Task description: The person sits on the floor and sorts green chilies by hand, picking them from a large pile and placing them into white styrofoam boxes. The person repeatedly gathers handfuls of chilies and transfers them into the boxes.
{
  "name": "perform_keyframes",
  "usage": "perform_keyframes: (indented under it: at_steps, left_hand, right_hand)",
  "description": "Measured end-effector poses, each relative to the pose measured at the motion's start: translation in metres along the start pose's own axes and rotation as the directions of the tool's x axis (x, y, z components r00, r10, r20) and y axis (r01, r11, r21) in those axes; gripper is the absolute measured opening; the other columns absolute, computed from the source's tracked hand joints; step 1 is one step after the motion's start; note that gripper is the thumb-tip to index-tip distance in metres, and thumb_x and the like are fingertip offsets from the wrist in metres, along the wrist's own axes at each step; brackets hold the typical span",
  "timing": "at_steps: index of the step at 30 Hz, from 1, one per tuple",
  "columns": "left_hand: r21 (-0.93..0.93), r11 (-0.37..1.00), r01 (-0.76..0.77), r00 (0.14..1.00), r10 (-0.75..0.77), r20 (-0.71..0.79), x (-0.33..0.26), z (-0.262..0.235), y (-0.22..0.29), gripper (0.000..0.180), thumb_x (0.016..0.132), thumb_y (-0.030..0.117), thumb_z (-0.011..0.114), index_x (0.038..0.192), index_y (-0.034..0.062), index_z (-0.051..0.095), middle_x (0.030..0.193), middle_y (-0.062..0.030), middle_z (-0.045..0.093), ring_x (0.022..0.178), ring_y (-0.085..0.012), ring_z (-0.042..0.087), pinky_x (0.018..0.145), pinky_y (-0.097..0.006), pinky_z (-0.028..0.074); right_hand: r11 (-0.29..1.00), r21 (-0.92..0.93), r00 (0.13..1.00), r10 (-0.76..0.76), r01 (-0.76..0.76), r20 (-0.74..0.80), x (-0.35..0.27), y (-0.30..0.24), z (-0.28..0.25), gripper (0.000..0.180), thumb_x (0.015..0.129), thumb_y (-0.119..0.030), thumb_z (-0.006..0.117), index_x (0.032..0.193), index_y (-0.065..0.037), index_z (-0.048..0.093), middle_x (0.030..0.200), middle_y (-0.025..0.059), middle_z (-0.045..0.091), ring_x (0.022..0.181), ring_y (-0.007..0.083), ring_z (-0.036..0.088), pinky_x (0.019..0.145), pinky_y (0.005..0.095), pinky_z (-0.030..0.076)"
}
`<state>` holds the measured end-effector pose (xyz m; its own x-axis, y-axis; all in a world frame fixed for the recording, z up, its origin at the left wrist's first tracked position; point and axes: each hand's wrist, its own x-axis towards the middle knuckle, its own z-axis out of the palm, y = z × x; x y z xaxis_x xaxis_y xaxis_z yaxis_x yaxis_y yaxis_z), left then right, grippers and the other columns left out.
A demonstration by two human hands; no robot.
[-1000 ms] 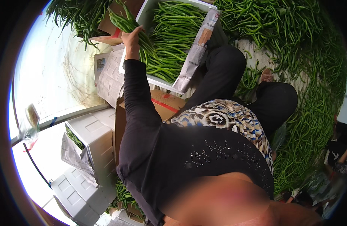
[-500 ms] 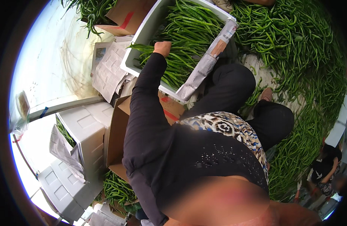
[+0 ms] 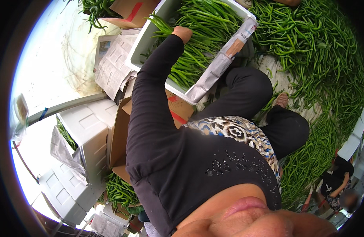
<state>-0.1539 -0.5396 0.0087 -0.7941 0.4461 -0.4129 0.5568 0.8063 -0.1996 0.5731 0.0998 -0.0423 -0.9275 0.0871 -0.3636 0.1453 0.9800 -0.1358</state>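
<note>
My left hand (image 3: 183, 34) is closed over long green chili peppers (image 3: 161, 26), whose ends stick out to the left of the fist. It is inside a white foam box (image 3: 137, 53), above a thick layer of green chili peppers (image 3: 209, 23) lying mostly side by side. Printed newspaper (image 3: 213, 73) is folded over the box's right wall. My black-sleeved left arm (image 3: 146, 91) reaches up to the box from the lower left. My right hand does not show.
A large heap of loose green peppers (image 3: 308, 35) covers the floor at right. Cardboard boxes (image 3: 122, 158) and stacked white foam boxes (image 3: 89, 122) stand at left, beside newspaper sheets (image 3: 114, 63). Another person (image 3: 340, 177) is at the far lower right.
My left hand has moved up and to the right within the foam box, with the peppers in it. Their protruding ends now point more steeply upward.
</note>
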Motion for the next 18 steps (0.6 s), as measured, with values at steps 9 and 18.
perform_keyframes:
  at_steps: [9, 18]
  left_hand:
    - [-0.062, 0.998, -0.021, 0.918, 0.044, 0.394, 0.007, -0.023, 0.046, 0.025, 0.078, 0.005, 0.066, 0.104, 0.0049, 0.066, 0.107, -0.0127, 0.066, 0.098, -0.0327, 0.064, 0.071, -0.044, 0.052]
    - [0.015, 0.998, -0.064, 0.806, 0.043, 0.591, 0.026, 0.007, 0.036, 0.053, 0.074, 0.012, 0.074, 0.124, 0.0061, 0.057, 0.123, -0.0115, 0.059, 0.106, -0.0317, 0.061, 0.072, -0.047, 0.052]
  right_hand:
    - [0.987, 0.118, 0.994, 0.113, -0.113, 0.012, 0.003, 0.004, 0.006, 0.035, 0.079, -0.011, 0.066, 0.111, 0.003, 0.062, 0.104, 0.0229, 0.062, 0.09, 0.0373, 0.061, 0.076, 0.0422, 0.049]
    - [0.744, 0.465, 0.876, 0.376, -0.479, 0.301, 0.035, -0.031, -0.037, 0.026, 0.092, -0.02, 0.051, 0.097, 0.002, 0.063, 0.083, 0.0219, 0.058, 0.074, 0.0348, 0.055, 0.069, 0.0435, 0.041]
